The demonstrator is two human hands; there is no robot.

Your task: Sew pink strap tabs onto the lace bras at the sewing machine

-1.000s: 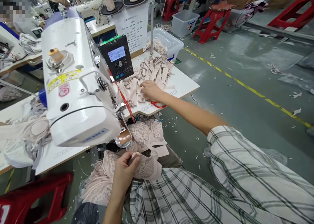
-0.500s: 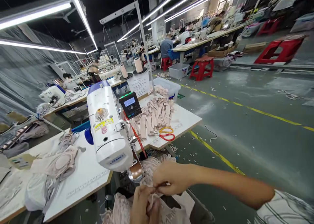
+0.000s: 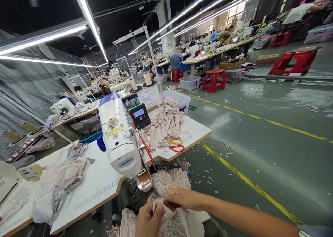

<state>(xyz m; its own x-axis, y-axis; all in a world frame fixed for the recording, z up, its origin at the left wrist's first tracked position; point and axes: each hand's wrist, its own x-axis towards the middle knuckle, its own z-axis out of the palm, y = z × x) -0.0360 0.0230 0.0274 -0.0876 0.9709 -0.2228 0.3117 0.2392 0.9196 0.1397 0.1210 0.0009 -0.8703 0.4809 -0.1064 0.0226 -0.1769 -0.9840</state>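
My left hand [image 3: 148, 219] is closed on the edge of a beige lace garment [image 3: 179, 226], its thumb on top of the cloth. My right hand [image 3: 179, 197] pinches the same edge just to the right, with its fingertips partly hidden. A short stretch of the edge shows between the two hands. Both hands are below and in front of the arm of a white sewing machine [image 3: 121, 136], apart from it. Behind my right hand hangs a gathered heap of beige lace pieces [image 3: 173, 180].
Beige fabric strips [image 3: 168, 126] lie beside a control panel [image 3: 139, 116]. Scissors with red and yellow handles [image 3: 177, 147] rest near the table edge. Beige bra pieces [image 3: 67, 173] lie on the table at left. A red stool [image 3: 213, 80] and yellow floor tape [image 3: 231, 163] are to the right.
My hands have drawn slightly apart along the garment edge, and more of the lace shows between and below them. The camera view has shifted a little. The machine and scissors stay put.
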